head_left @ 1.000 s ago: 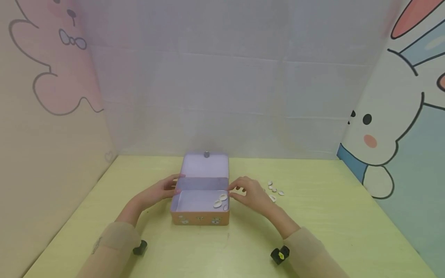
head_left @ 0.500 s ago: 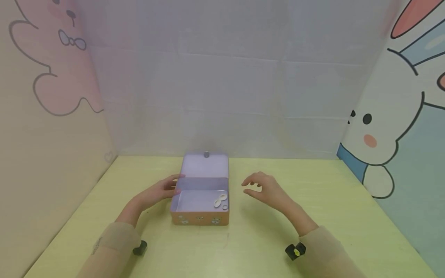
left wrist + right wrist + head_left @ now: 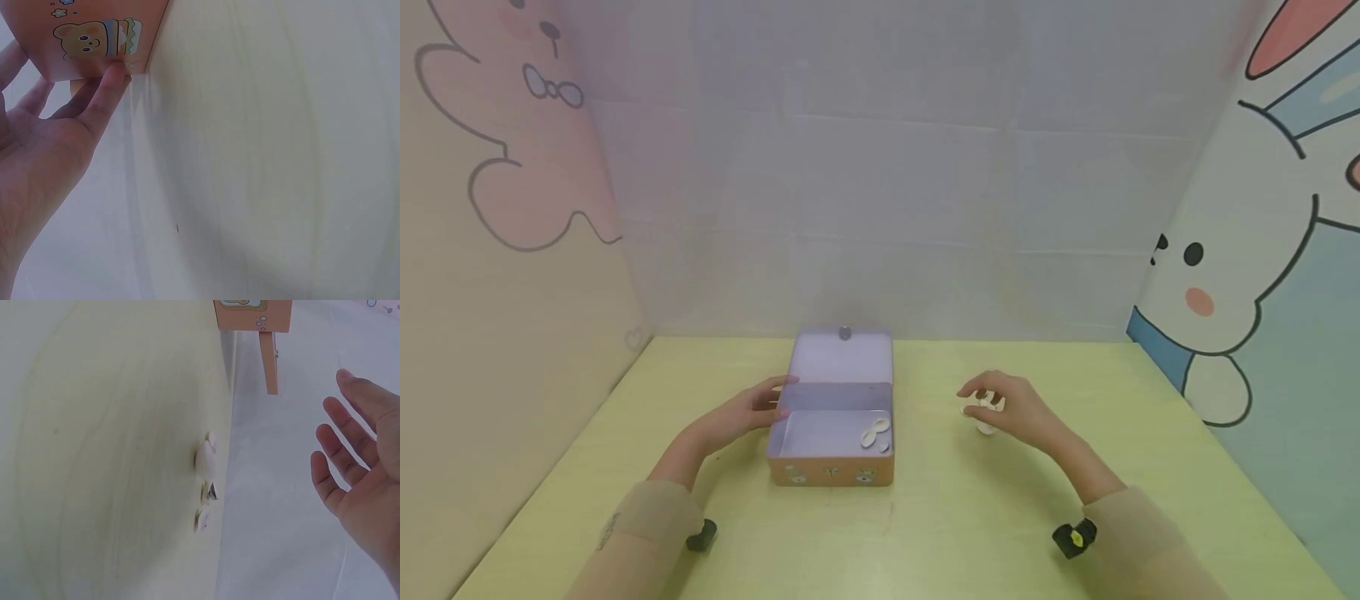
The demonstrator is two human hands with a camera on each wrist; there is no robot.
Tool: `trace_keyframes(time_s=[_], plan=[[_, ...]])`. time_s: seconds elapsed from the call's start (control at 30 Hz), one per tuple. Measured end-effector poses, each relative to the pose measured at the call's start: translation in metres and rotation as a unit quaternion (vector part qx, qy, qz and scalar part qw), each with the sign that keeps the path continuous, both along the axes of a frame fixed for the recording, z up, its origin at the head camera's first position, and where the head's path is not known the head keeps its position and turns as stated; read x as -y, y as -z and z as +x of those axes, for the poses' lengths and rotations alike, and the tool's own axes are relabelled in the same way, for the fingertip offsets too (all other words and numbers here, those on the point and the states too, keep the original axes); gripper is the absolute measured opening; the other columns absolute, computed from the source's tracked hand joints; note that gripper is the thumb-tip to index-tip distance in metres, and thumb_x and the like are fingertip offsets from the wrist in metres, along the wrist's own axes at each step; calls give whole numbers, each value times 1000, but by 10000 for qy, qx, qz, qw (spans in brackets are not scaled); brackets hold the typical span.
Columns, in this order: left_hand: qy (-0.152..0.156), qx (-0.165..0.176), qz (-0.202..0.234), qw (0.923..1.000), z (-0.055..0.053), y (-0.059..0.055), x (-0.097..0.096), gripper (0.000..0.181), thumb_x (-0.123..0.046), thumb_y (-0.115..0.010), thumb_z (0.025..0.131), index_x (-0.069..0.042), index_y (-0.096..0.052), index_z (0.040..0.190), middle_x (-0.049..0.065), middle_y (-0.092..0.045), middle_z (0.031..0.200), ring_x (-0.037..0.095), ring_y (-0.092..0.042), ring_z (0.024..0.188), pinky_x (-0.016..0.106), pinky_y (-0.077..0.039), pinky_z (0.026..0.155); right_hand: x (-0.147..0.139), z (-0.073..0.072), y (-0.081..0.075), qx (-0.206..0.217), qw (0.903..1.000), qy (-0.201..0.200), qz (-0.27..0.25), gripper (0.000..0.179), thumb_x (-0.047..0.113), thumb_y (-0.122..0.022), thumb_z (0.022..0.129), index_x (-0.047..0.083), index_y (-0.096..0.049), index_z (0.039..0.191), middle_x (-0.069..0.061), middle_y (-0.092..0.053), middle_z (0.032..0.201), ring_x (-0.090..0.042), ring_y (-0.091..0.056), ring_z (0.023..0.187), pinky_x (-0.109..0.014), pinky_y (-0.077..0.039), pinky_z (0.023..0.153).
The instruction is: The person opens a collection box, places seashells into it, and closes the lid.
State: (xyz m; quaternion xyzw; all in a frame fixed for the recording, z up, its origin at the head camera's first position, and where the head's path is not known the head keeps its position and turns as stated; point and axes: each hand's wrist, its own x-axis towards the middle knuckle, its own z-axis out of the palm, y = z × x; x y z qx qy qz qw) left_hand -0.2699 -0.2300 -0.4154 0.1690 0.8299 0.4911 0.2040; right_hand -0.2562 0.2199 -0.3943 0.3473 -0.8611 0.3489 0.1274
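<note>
An orange tin box [image 3: 807, 476] with a lilac inside stands on the table, its lid [image 3: 841, 357] folded back. Several small white seashells [image 3: 881, 426] lie at the right end of the box. My left hand [image 3: 737, 417] rests against the box's left side, thumb and fingers spread; in the left wrist view its fingertips [image 3: 114, 74] touch the printed orange wall. My right hand [image 3: 1017, 408] hovers right of the box with loosely bent fingers, holding nothing. Beneath it, partly covered, lie more seashells [image 3: 987, 428]; the right wrist view shows several in a row, the largest a pale shell [image 3: 205, 460].
The yellow table [image 3: 865, 542] runs back to a pale cloth wall [image 3: 887, 208]. Side panels with a pink cartoon [image 3: 520, 200] and a white rabbit [image 3: 1217, 292] flank it. Black straps [image 3: 1075, 538] show at both wrists.
My right hand has moved away from the box's right edge, rightward over the seashells on the table. The left hand and the box have stayed in place.
</note>
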Motion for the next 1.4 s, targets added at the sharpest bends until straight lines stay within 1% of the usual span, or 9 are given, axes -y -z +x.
trace_keyframes(time_s=[0.07,0.23,0.43,0.6,0.8,0.97,1.13,1.27,1.4], plan=[[-36,28,1,10000,0,1,0,60,-28,-55,96,-26,-26,148,16,-26,152,37,-25,140,50,-35,109,-5,-1,2,95,9999,-33,-5,22,12,-75,80,14,-68,101,-2,-67,95,-20,-59,80,-29,-53,65],[-108,47,14,9999,0,3,2,58,-28,-56,96,-29,-27,147,14,-27,152,35,-25,140,50,-34,109,-17,-6,9,324,9994,-67,83,23,13,-74,81,11,-67,103,-7,-67,98,-21,-58,83,-33,-53,65],[-129,59,-1,9999,1,2,1,58,-28,-56,96,-29,-27,147,13,-27,152,35,-26,140,50,-34,109,-28,-11,19,636,9974,104,336,25,14,-72,83,9,-67,107,-5,-67,101,-23,-58,85,-33,-52,66],[-62,48,-26,10000,2,1,2,59,-28,-55,96,-27,-26,147,15,-26,152,37,-25,140,50,-35,109,-33,-13,28,892,9945,240,501,24,18,-70,86,8,-67,107,-2,-67,102,-20,-58,85,-28,-49,63],[14,-34,25,10000,1,3,1,59,-27,-54,97,-23,-25,148,19,-26,152,39,-24,139,51,-35,108,-37,-17,38,1244,9907,189,520,24,17,-71,84,7,-67,106,-5,-67,105,-19,-57,86,-21,-46,59],[14,-31,11,10000,1,3,1,59,-27,-54,97,-23,-26,148,18,-26,152,39,-24,139,51,-35,108,-39,-22,45,1241,9906,14,569,25,16,-73,83,4,-67,104,-9,-67,104,-20,-59,84,-20,-48,60],[31,-64,29,10000,2,1,0,59,-27,-54,97,-23,-26,148,19,-26,152,39,-25,139,51,-35,108,-38,-26,47,1261,9891,-75,750,25,12,-75,79,3,-67,101,-9,-68,98,-17,-58,80,-22,-49,64],[47,-93,22,9999,2,0,0,59,-27,-54,97,-23,-26,148,19,-26,152,39,-25,139,51,-35,108,-35,-27,44,1408,9845,15,1041,24,10,-76,78,4,-68,99,-5,-67,91,-13,-56,77,-21,-48,63],[35,-94,32,9999,1,0,-1,59,-28,-54,97,-23,-26,148,19,-27,151,39,-25,139,52,-34,108,-34,-25,41,1501,9808,85,1240,24,11,-77,77,5,-68,99,-2,-65,84,-12,-55,75,-22,-48,64]])
